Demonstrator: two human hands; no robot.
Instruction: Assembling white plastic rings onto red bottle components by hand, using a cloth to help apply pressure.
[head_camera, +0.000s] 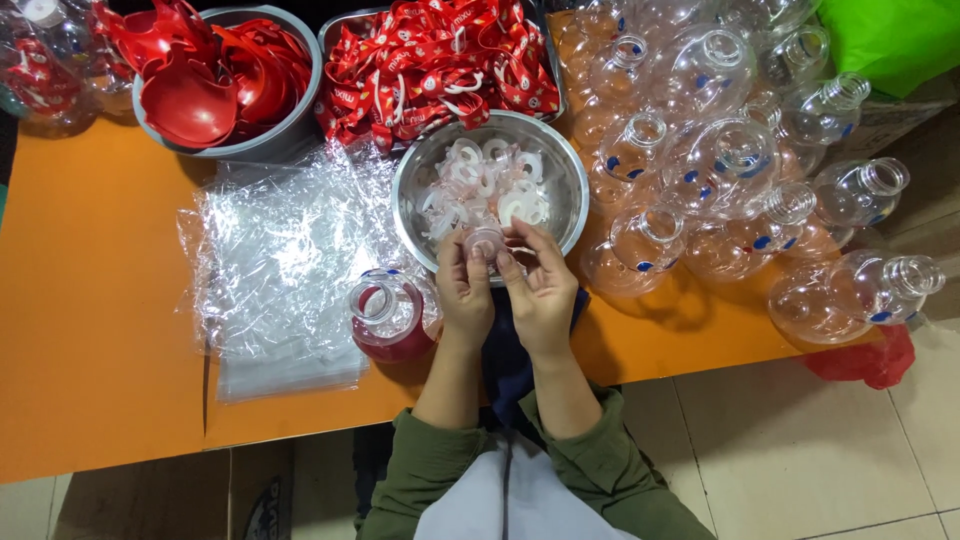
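Both hands are held together at the near rim of the steel bowl (574, 170). A small white plastic ring (487, 243) is pinched between the fingers (462, 252) of the left hand (464, 292) and those of the right hand (541, 295); the fingers of both are curled nearly closed about it. Whether the ring is gripped more by one hand than the other cannot be told.

The bowl is seen well filled with further white rings (485, 180), so a large share of that stock is judged unused. One bottle with a red insert (388, 315) lies on the orange desk (90, 300) just beside the left wrist, at the edge of a stack of clear plastic bags (280, 260); it is the only bottle seen with red inside. A large heap of empty clear bottles (720, 150) is spread to the right, with no red part inside any of them. A tub of red funnel-like parts (215, 75) and a tray of red straps (440, 60) stand at the far edge, both full.

The work is judged to be at an early stage, most pieces being unassembled.
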